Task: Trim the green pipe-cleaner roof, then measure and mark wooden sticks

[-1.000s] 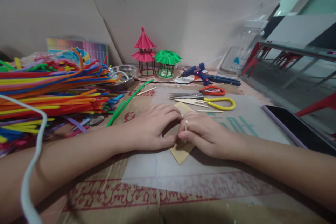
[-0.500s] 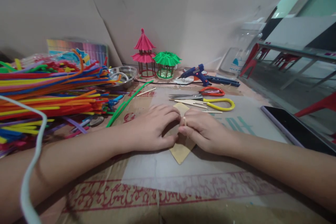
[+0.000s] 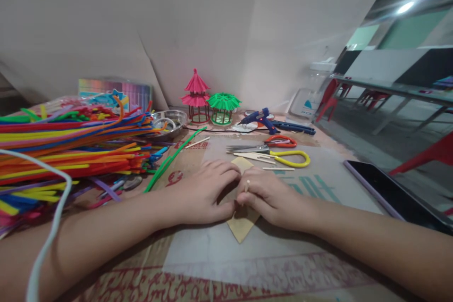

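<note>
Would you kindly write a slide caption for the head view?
Right-hand grip pinching a thin stick over a tan sheet, pink-roofed model and green-roofed model behind.

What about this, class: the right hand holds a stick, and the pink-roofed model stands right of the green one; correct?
No: the head view shows the pink-roofed model left of the green one. The right hand does hold a stick.

Left hand (image 3: 208,192): at left side of diamond-shaped piece (image 3: 241,230), thumb parted from curved fingers. Right hand (image 3: 272,197): over right side, thumb and forefinger pinched.
</note>
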Available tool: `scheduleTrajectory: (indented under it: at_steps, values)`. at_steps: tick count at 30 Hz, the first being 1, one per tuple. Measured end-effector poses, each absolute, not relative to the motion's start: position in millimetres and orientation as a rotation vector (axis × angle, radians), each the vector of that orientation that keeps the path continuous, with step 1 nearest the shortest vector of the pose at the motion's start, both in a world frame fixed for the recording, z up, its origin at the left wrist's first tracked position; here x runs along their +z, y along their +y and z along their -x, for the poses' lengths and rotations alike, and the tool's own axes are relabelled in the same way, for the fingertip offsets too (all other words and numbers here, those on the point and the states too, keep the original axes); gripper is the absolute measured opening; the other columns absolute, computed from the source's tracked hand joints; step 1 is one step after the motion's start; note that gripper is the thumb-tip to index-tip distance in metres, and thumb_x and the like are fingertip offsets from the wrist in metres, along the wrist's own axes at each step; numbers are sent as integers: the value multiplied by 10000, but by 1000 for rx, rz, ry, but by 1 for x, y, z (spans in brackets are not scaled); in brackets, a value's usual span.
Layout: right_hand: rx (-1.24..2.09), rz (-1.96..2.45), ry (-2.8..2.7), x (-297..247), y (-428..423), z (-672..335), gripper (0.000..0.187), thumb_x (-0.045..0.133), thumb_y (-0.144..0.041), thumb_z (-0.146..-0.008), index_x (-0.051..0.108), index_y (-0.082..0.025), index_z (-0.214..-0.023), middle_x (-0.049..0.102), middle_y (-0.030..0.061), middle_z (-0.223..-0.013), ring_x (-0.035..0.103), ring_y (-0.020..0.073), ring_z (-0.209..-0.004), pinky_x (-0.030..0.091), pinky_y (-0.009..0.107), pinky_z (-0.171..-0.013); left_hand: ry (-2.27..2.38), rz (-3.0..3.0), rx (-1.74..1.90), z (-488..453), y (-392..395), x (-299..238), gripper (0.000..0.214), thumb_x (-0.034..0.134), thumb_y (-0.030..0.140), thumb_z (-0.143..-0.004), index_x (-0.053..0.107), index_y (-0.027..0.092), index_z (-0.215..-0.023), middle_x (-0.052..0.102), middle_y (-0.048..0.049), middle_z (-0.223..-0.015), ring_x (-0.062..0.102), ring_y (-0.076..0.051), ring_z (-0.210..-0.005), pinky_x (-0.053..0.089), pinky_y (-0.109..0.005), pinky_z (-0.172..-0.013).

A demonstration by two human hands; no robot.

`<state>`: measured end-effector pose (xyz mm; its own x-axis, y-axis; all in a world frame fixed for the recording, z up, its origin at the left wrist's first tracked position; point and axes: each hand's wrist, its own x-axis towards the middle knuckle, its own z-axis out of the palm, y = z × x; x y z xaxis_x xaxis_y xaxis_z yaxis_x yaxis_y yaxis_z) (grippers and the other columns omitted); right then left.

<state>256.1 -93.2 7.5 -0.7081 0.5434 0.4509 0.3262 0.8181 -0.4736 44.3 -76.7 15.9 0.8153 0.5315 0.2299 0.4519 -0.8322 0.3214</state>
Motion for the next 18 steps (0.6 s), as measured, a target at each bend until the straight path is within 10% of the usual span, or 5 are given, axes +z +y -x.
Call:
scheduleTrajectory:
  at_steps: [18]
  values:
    - [509,630,-2424,8,-96,-254,317,450,-264,-1012,619,-175,-759,667,52,-768,585,191,-802,441,339,-794,732,-2733,451,-43,-77,16,264,622,307,-866,580,188,-1098,613,-114,-1213,561,-278,-1135,449,-447,-1027]
